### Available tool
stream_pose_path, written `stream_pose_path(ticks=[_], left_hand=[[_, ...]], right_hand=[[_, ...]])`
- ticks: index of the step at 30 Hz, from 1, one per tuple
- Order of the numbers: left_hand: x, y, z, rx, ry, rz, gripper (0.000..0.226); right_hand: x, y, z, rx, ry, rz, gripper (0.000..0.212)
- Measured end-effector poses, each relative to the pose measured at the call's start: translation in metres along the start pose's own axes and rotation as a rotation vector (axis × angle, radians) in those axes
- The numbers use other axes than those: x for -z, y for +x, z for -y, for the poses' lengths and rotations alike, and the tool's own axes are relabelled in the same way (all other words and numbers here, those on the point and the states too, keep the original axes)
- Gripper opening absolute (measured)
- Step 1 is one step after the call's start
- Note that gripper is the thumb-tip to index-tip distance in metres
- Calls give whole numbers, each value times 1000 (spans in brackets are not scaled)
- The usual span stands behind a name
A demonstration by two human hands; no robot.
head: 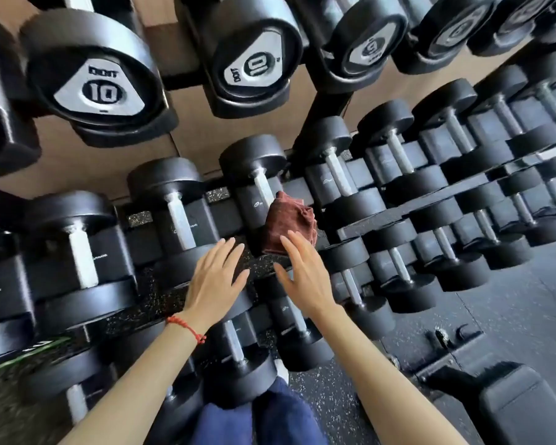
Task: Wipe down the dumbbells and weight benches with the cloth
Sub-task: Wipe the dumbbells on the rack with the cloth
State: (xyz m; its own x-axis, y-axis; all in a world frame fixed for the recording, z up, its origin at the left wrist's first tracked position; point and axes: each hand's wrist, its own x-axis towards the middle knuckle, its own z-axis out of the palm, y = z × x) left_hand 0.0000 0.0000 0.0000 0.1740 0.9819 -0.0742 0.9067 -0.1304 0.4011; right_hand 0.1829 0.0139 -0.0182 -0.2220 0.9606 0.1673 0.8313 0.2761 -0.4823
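Directly ahead, a tiered rack (360,231) carries rows of black dumbbells, and both bare hands reach toward its middle tier. The cloth (289,224), a crumpled maroon rag, lies on the near head of one dumbbell (257,187) on that tier, toward the middle of the row. The right hand (305,274) is open with fingers spread and straight; its fingertips (291,237) overlap the lower edge of the cloth, though whether they press on it cannot be told. The left hand (214,279) is also open, palm down, empty, just beside the right one and near the cloth without touching it. A red string bracelet (187,327) circles the left wrist. On the top tier, dumbbell ends face the camera with silver plates marked 10 (101,89). More dumbbells sit on the lowest tier beneath the forearms. At the lower right corner of the view, part of a black padded weight bench (520,409) stands on the speckled floor (511,303), well apart from the cloth.
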Motion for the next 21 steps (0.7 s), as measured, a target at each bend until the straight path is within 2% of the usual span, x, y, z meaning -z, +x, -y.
stream_pose_path(ticks=[11, 21], left_hand=[[-15, 32, 28, -64, -20, -8, 49], [-23, 48, 36, -95, -41, -11, 47]], right_hand=[[-39, 43, -18, 182, -246, 14, 65], [-47, 60, -39, 203, -173, -5, 76]])
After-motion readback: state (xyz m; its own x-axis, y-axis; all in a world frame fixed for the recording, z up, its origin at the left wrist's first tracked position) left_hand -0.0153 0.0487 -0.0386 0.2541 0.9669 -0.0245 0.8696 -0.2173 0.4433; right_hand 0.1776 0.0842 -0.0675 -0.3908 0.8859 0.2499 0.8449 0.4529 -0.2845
